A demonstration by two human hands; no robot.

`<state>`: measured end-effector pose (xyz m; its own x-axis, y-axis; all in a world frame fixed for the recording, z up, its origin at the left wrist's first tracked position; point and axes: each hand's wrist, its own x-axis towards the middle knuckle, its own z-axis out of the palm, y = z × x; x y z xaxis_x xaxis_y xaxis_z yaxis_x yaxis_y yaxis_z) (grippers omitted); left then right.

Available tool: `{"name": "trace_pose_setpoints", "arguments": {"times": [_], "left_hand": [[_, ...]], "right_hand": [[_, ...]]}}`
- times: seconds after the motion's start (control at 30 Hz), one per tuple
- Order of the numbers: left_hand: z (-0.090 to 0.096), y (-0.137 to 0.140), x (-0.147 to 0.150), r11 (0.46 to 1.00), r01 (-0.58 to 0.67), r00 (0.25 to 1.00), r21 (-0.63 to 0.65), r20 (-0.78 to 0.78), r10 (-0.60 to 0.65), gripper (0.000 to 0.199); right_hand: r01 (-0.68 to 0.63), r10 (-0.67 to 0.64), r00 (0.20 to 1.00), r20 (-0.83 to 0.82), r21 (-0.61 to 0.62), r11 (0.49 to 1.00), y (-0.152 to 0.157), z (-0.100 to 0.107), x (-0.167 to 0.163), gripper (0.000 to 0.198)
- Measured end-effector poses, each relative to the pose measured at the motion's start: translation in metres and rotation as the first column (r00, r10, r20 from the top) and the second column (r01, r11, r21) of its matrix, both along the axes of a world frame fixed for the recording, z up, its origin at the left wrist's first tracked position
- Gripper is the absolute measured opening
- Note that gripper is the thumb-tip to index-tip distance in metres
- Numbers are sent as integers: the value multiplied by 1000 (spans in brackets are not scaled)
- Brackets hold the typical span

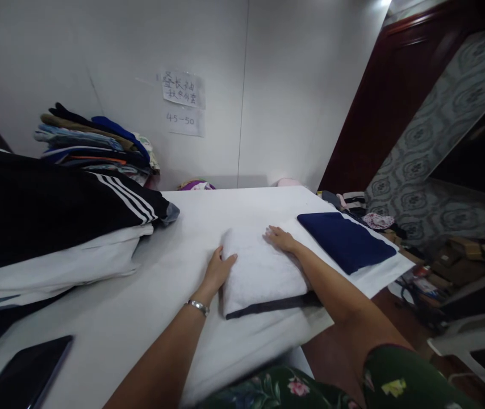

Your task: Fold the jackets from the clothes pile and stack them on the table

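Note:
A folded white garment (263, 272) with a dark strip along its near edge lies in front of me on a white cloth spread over the table. At its left edge is my left hand (220, 270), thumb on the top face and fingers spread apart along the side. My right hand (283, 238) rests flat on the garment's far right part, fingers stretched out. Just beyond that hand lies a folded navy blue garment (345, 240). A silver bracelet (199, 307) circles my left wrist.
On the left, black clothing with white stripes (55, 199) lies over white garments (97, 253). Behind it rises a stack of folded clothes (93, 142). A phone (27, 369) lies at the table's near left. Past the right edge are boxes (459, 261) and a white plastic stool (472, 341).

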<state>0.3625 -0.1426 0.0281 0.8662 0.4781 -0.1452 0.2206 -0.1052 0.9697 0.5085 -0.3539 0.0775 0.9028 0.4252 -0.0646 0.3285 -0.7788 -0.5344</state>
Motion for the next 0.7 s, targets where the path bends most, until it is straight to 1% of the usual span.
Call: {"name": "trace_pose_setpoints", "arguments": {"times": [0.03,0.07,0.1,0.13,0.17,0.2,0.23,0.27,0.3,0.33,0.37,0.4,0.47,0.53,0.6,0.63,0.7], "left_hand": [[0,0,0,1000,4,1000,6,-4,-4,73],[0,0,0,1000,7,1000,2,-1,-7,73],[0,0,1,1000,7,1000,-9,5,-7,73],[0,0,1,1000,5,1000,-24,12,-4,72],[-1,0,1,999,0,1000,-41,19,1,71],[-1,0,1,998,-3,1000,-55,27,5,70],[-2,0,2,998,-8,999,-67,34,10,69],[-2,1,2,997,-12,999,-76,38,15,68],[-3,1,3,996,-18,999,-84,38,21,68],[-3,1,3,995,-24,999,-92,35,27,68],[-2,1,4,994,-31,999,-103,31,34,68],[-2,0,4,992,-39,999,-117,27,42,69],[1,-2,4,988,-50,998,-146,24,54,71],[5,-4,3,984,-54,998,-168,17,57,74],[10,-7,1,981,-56,998,-186,2,57,77],[13,-8,0,977,-60,998,-205,-4,61,78],[19,-9,-3,954,-76,997,-290,-1,79,82]], "right_hand": [[38,-39,999,7,90,995,-7,6,-2,61],[85,-90,996,13,214,973,-15,11,-7,60],[131,-144,990,9,361,924,-25,16,-15,58],[167,-188,982,-10,507,845,-35,20,-28,55],[186,-210,977,-36,628,756,-46,22,-44,49],[186,-201,978,-64,710,679,-57,22,-64,44],[186,-180,979,-93,764,618,-66,20,-87,38],[174,-139,984,-113,790,588,-74,15,-111,34],[178,-72,983,-168,801,571,-80,9,-136,29],[213,10,965,-263,802,558,-84,2,-160,28],[258,98,923,-373,786,561,-86,-5,-182,29],[326,154,866,-476,771,547,-85,-13,-200,30],[503,220,720,-658,713,489,-80,-25,-226,34],[666,270,567,-779,625,407,-71,-32,-237,39],[762,337,444,-830,548,345,-62,-34,-237,43],[790,373,404,-836,524,318,-59,-34,-235,44],[827,433,364,-824,500,257,-52,-32,-230,41]]}}
